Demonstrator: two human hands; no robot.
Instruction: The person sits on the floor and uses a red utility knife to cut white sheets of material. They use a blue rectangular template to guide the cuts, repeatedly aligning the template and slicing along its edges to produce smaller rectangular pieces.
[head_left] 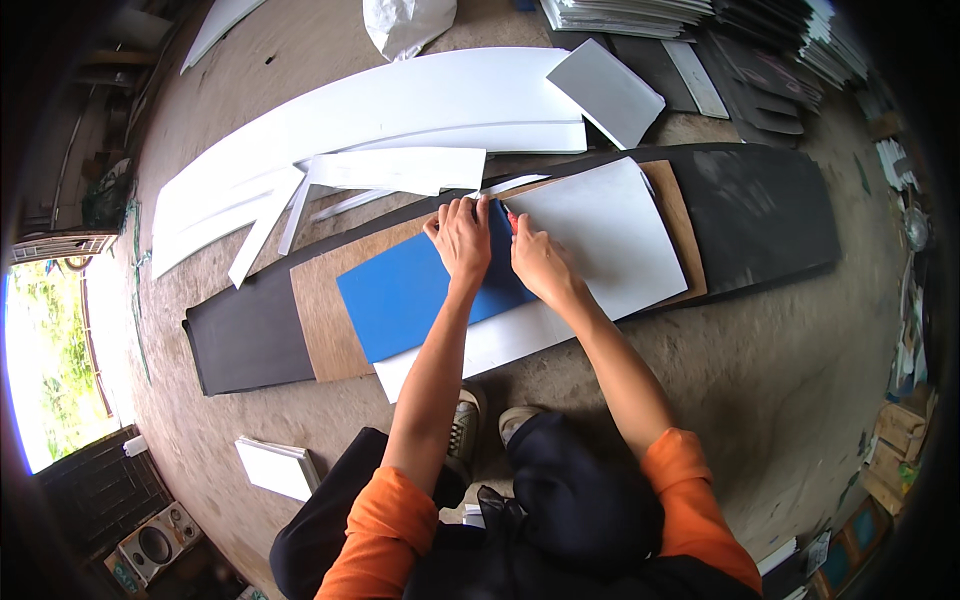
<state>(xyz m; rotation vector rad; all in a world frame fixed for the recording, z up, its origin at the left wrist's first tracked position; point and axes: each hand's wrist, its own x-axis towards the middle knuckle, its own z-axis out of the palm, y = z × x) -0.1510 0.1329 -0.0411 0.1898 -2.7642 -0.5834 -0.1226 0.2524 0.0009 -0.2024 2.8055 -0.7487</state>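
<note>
My left hand (pixel 462 240) presses on the far edge of a flat blue sheet (pixel 390 297), its fingers bent and slightly spread. In my right hand (pixel 541 262) is a red-handled utility knife (pixel 512 220), gripped at the blue sheet's right edge. The knife's tip is too small to make out. Beneath the blue sheet lies a larger white sheet (pixel 610 235), which reaches out to the right and toward me. Under both is a brown wooden board (pixel 325 320), resting on long black sheets (pixel 250 345).
Large white sheets (pixel 370 105) and narrow white offcuts (pixel 265 230) lie beyond the board. A grey-white panel (pixel 608 92) sits at far right, near stacked sheets (pixel 630 15). A small white stack (pixel 277 467) is on the floor by my left knee; a speaker (pixel 158 540) stands lower left.
</note>
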